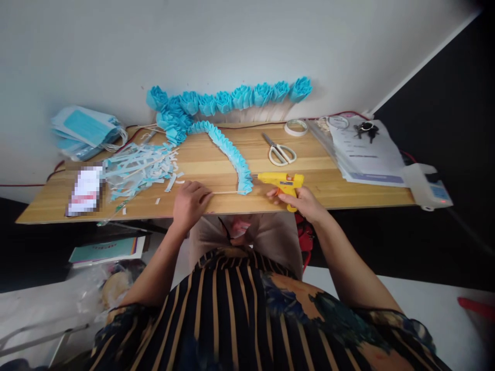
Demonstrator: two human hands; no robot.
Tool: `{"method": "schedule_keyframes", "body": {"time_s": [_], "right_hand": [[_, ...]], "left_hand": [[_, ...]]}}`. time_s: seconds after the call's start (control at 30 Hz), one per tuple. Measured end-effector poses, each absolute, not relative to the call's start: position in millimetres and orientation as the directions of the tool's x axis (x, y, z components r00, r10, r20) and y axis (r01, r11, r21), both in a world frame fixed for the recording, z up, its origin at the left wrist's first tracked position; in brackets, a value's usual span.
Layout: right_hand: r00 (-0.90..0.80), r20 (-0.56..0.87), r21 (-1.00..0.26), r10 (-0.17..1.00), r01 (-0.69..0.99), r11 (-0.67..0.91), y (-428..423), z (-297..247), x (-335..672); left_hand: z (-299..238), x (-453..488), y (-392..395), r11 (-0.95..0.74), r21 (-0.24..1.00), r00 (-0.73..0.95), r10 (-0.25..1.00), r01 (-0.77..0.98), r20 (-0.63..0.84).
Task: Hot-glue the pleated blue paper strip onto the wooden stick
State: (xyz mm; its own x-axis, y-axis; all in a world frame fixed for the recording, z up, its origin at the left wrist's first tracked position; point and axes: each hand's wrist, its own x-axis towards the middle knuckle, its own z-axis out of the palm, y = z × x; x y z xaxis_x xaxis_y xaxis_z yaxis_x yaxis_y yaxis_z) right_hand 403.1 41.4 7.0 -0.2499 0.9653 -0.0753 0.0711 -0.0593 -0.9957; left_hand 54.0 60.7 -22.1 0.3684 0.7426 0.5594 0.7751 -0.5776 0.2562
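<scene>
Pinched in my left hand [191, 203] is a thin pale stick [226, 192], lying low over the table's front edge. Its right end meets the tip of a long ruffled blue strip [228, 149], which curves back toward a pile of blue flowers [174, 121]. My right hand [301, 202] grips a yellow glue gun [282, 180] by its handle. The nozzle points left, close beside the strip's end; whether it touches cannot be made out. Fingers of the right hand curl round the handle near the orange trigger.
Blue flowers [243, 97] line the wall. White-handled scissors [280, 152] and a tape roll [296, 128] lie behind the glue gun. Paper scraps [145, 167], a phone [85, 189] and face masks [87, 129] sit left. Papers [363, 149], keys [366, 130] and a white box [425, 185] are right.
</scene>
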Motion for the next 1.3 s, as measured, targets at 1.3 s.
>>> {"method": "schedule_keyframes", "body": {"time_s": [1.3], "right_hand": [[-0.344, -0.111, -0.921, 0.933, 0.388, 0.033, 32, 27, 403]], "left_hand": [[-20, 51, 61, -0.63, 0.237, 0.456, 0.728, 0.739, 0.512]]}}
